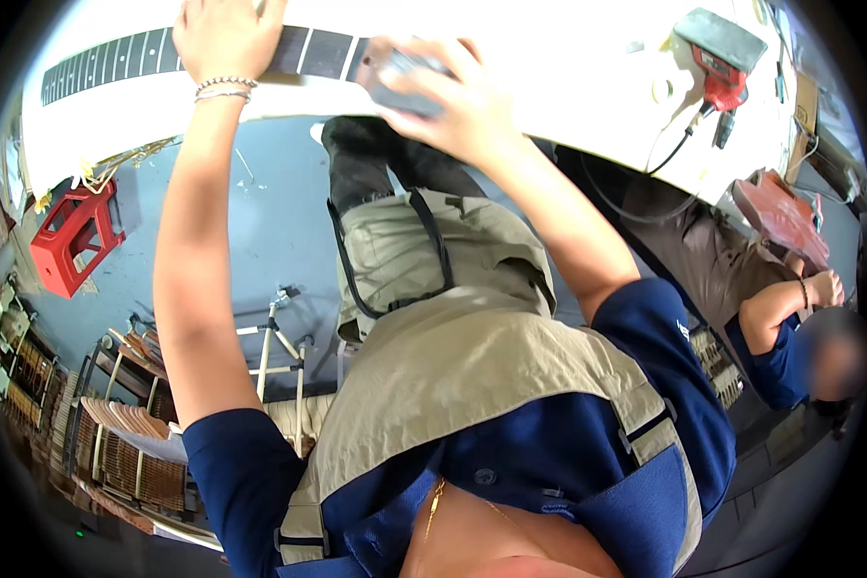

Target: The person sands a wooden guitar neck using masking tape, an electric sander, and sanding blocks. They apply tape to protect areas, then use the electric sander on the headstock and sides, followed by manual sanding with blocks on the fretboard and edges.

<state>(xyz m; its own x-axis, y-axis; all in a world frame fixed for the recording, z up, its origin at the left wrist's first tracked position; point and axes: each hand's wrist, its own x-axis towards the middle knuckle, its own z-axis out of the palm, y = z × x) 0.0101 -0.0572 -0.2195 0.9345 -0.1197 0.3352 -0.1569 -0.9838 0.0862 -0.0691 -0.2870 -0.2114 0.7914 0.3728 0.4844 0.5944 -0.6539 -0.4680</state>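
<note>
A guitar neck (135, 58) with a dark fretboard, pale fret lines and small dots lies along the near edge of a white tabletop (559, 58). My left hand (226, 43) lies across the neck and holds it, its fingertips cut off by the top of the picture. Over the neck's right end, my right hand (472, 101) has its fingers wrapped round a dark grey block (409, 87). Motion blurs the block and the fingers, and the block partly hides that end of the neck.
A red power sander (721, 82) with a grey pad and a cable lies at the table's right. Another person (780, 318) is close by on the right. A red plastic stool (77, 236) stands on the floor at left, near racks of wooden parts (135, 424).
</note>
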